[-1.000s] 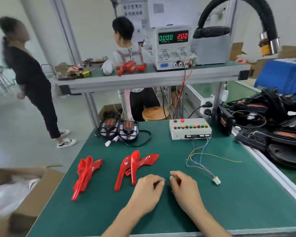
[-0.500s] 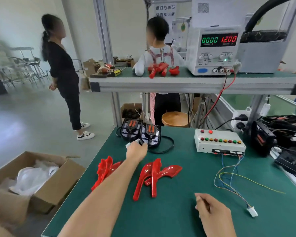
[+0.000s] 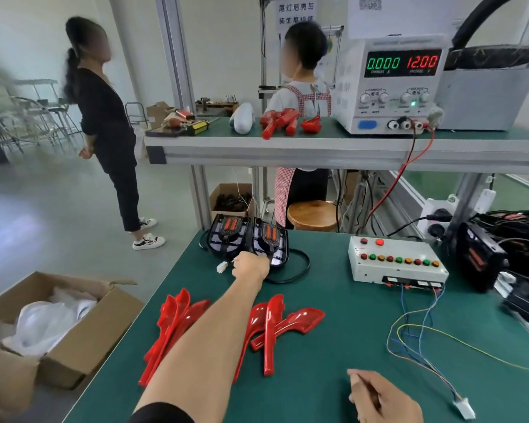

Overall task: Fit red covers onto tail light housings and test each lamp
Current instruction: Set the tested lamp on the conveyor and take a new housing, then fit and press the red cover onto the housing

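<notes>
The left hand (image 3: 251, 265) has reached farther out and now grips the black plastic tail light housings (image 3: 248, 239). The right hand (image 3: 382, 398) rests loosely curled, holding nothing. Pulling fast could snag the black cable (image 3: 300, 270) just beside the left hand.

Glossy red plastic covers (image 3: 283, 326) — matt green mat (image 3: 333, 377)

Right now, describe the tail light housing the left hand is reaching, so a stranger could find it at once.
Start at the green bench mat; at its far edge two black tail light housings stand side by side. The wanted one is the right housing, where the left hand touches its lower edge. Unlike the left housing, a black cable loops beside it.
</notes>
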A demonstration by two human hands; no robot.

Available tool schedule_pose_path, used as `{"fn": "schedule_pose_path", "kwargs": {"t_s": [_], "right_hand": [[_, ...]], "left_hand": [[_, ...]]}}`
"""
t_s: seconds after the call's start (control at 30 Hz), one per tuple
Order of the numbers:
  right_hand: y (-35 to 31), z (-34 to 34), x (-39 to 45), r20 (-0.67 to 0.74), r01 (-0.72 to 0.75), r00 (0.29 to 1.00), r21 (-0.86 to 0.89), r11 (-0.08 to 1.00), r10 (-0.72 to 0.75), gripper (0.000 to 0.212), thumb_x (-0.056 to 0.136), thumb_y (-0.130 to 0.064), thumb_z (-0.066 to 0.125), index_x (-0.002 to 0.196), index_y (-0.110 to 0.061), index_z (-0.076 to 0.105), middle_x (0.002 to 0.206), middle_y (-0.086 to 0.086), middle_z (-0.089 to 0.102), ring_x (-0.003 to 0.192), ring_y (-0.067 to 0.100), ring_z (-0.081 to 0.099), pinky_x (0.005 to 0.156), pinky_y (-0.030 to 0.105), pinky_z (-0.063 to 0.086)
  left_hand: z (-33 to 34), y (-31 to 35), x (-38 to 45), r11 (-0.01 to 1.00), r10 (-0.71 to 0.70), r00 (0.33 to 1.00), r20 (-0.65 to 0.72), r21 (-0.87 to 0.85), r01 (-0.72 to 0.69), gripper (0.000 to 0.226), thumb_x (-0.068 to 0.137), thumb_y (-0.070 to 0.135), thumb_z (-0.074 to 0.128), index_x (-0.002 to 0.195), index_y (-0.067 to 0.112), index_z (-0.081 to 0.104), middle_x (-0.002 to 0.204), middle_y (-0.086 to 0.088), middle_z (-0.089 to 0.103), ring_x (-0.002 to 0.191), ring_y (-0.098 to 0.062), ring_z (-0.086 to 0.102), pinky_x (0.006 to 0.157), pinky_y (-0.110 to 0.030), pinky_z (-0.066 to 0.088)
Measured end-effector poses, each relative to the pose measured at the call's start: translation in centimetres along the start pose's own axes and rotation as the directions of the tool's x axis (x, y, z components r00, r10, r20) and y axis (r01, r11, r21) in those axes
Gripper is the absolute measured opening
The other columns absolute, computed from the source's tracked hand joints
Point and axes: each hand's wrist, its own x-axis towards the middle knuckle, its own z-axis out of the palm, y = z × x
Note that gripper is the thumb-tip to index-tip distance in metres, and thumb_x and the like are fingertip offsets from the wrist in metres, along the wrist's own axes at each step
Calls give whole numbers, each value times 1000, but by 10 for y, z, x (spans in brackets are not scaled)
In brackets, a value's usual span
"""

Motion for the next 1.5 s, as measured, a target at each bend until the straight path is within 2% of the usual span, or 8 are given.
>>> {"fn": "schedule_pose_path", "kwargs": {"t_s": [0.27,0.43,0.67,0.83,0.93,1.17,1.27,1.5], "right_hand": [[-3,-1,-2,29,-48,998,17,999,47,35,79,-4,80,65,-35,75,49,-14,64,45,11,60,64,21,53],[-3,-1,-1,6,-37,999,18,999,37,36,78,-2,80,62,-34,75,49,-11,63,43,9,58,59,19,52],[-5,-10,1,156,-126,980,15,992,123,25,89,-15,71,73,-33,76,62,-11,71,55,6,63,65,11,48],[-8,-14,-1,167,-213,969,177,961,184,18,94,-13,68,86,-25,78,70,-6,75,53,9,65,59,13,48],[-18,-23,8,247,-371,925,424,826,289,15,101,-25,61,108,-19,73,91,-3,79,72,21,75,61,30,55],[-48,-55,41,530,-621,758,764,175,381,52,104,-49,46,127,-2,48,123,20,66,97,37,74,73,42,58],[-48,-66,42,461,-582,794,765,275,396,29,107,-27,50,116,0,51,105,20,71,79,29,76,71,38,56],[-24,-84,23,413,-499,850,434,750,326,54,100,-57,48,110,-11,75,100,9,78,87,23,73,82,41,60]], "left_hand": [[-8,0,0,975,9,995,99,-221,13,42,97,10,54,136,-5,50,131,-21,61,116,-34,60,89,-39,51],[-13,1,-7,917,-19,982,186,-388,91,42,99,8,57,139,0,50,136,-18,59,122,-35,59,102,-53,53],[-51,28,-37,804,199,954,224,-594,-28,23,99,-3,54,119,7,61,106,-10,74,85,-20,73,59,-31,60],[-90,56,-84,726,389,853,347,-686,-52,17,104,2,51,118,2,61,92,-9,79,79,-22,76,67,-37,61],[-103,52,-116,714,424,799,426,-700,-6,17,105,5,49,116,3,62,97,-12,79,84,-24,77,67,-35,63],[-104,-1,-172,846,411,697,587,-530,-53,29,105,3,50,132,-4,57,126,-24,69,114,-37,68,90,-47,61],[-101,-19,-189,896,397,640,658,-429,-115,28,104,5,52,131,-3,56,124,-20,71,107,-31,69,97,-51,57],[-88,-57,-206,951,304,478,824,-230,-209,25,106,12,53,129,3,54,126,-15,70,113,-27,69,97,-48,58]]}}
